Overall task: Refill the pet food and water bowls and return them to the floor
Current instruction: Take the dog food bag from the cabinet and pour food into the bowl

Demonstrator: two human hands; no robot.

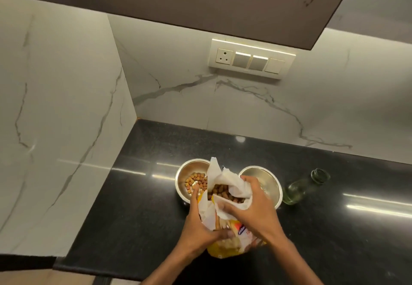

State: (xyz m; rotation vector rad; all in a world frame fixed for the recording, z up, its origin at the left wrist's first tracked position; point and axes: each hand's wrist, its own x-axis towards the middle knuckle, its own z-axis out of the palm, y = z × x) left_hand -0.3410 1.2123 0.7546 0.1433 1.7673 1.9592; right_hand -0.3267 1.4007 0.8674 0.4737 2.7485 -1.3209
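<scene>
**Kibble going in, water bowl not yet filled**

We are holding the pet food bag over the black table with both hands. Our left hand is gripping the bag's left side, fingers stretching up along the edge near the bowl rim. Our right hand is clenching the crumpled white top of the bag, holding the mouth open. Brown kibble is showing inside the opening.

Progress, as we are judging it: the food bowl, left, is holding a partial layer of kibble, so filling is under way but probably not finished. The second bowl, right, is looking empty, though our right hand is covering part of it, so we cannot tell for sure. The glass bottle with clear liquid is standing open just beside that bowl, apparently unused. Left to do: finishing the kibble, pouring water, putting both bowls on the floor. Both bowls are sitting on the table now, touching or nearly touching the bag.

Counts: two steel bowls, one bag, one bottle, two hands, one wall switch panel.
</scene>
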